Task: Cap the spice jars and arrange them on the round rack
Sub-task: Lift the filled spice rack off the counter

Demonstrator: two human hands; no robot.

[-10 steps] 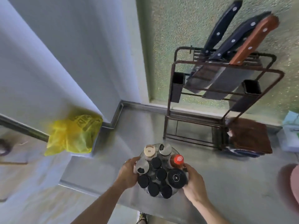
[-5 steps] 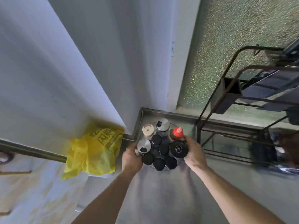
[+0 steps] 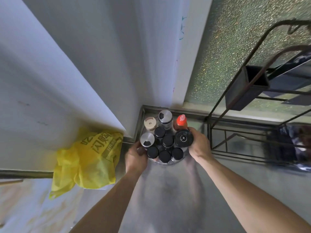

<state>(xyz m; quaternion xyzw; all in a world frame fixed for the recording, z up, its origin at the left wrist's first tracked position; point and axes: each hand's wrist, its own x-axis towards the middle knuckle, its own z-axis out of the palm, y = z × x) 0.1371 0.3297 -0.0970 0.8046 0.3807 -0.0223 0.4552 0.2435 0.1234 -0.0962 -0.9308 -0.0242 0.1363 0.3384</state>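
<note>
Walls point(image 3: 84, 56) of pale grey fill the scene above both hands, meeting a frosted window point(image 3: 235, 47) up and to the right. Beyond the right hand point(image 3: 199, 144) stands a dark wire stand point(image 3: 218, 105), blurred, its contents hard to make out. Left of the left hand point(image 3: 135, 155) slumps a yellow bag point(image 3: 87, 158) with printed lettering. Under both forearms runs a steel counter point(image 3: 168, 190), reaching into the corner just past the fingers.

Between the two hands sits the round rack point(image 3: 165, 162), close to that corner, loaded with spice jars point(image 3: 165, 155). Every jar seen from above wears a top: small black caps point(image 3: 168, 140) at the near side and centre, two silver shaker lids point(image 3: 165, 115), a beige lid point(image 3: 149, 122), a red nozzle bottle point(image 3: 181, 121) on the far side, and one broad black lid point(image 3: 183, 138) beside the right thumb.

Left hand grips the rack's near-left edge, fingers curled round it. Right hand wraps the rack's right side, its fingers bent against the broad-lidded jar; whether it clasps jar or rim cannot be told.

Judging by this, capping looks finished and the jars appear arranged. What seems left is settling the rack into its corner spot and letting go.
</note>
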